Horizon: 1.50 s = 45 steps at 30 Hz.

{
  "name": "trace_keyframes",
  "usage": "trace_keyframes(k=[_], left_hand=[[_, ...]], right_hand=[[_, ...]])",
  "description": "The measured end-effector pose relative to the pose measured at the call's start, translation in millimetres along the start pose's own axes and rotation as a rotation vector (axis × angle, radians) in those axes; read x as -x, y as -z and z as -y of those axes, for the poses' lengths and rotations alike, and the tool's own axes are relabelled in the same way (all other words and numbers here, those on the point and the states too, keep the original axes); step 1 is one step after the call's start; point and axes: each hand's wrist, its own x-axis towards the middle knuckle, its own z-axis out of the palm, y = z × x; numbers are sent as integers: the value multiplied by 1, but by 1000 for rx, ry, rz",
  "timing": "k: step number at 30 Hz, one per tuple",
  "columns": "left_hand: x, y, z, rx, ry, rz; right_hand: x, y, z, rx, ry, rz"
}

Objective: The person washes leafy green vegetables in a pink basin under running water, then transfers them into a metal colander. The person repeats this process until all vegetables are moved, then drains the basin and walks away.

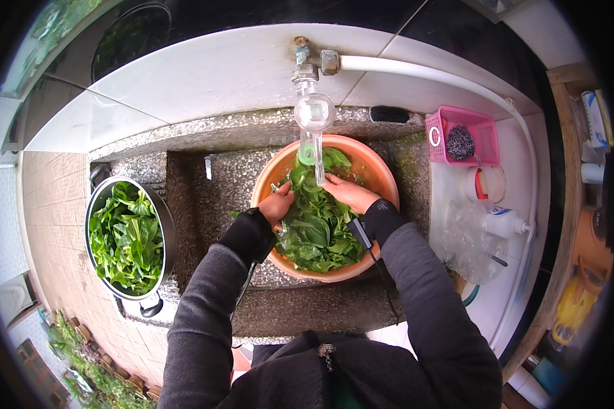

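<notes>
An orange plastic basin (390,171) stands in a speckled stone sink, full of wet leafy greens (312,232). Over its far side hangs a faucet with a clear, ball-shaped spout (314,111), and water runs down onto the leaves. My left hand (278,203) is at the basin's left side, its fingers curled against the greens. On the other side my right hand (350,192) reaches in, fingertips at the leaves beside the falling water. The undersides of both hands are hidden, so whether they grip any leaves is unclear.
A dark two-handled pot (169,240) of leafy greens sits on the sink's left ledge. To the right are a pink basket (491,143) holding a steel scourer (460,142), a white bottle (504,223) and a clear plastic bag (465,245). A black brush (389,114) lies on the back ledge.
</notes>
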Motion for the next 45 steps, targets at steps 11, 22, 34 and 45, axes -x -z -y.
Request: trace_keyframes(k=[11, 22, 34, 45], left_hand=[[49, -22, -49, 296, -16, 45], [110, -57, -94, 471, -177, 221], [151, -72, -97, 338, -271, 265], [170, -42, -76, -6, -287, 58]], right_hand=[[52, -36, 44, -405, 12, 26], [96, -69, 52, -390, 550, -270], [124, -63, 43, 219, 463, -682], [158, -18, 32, -90, 670, -745]])
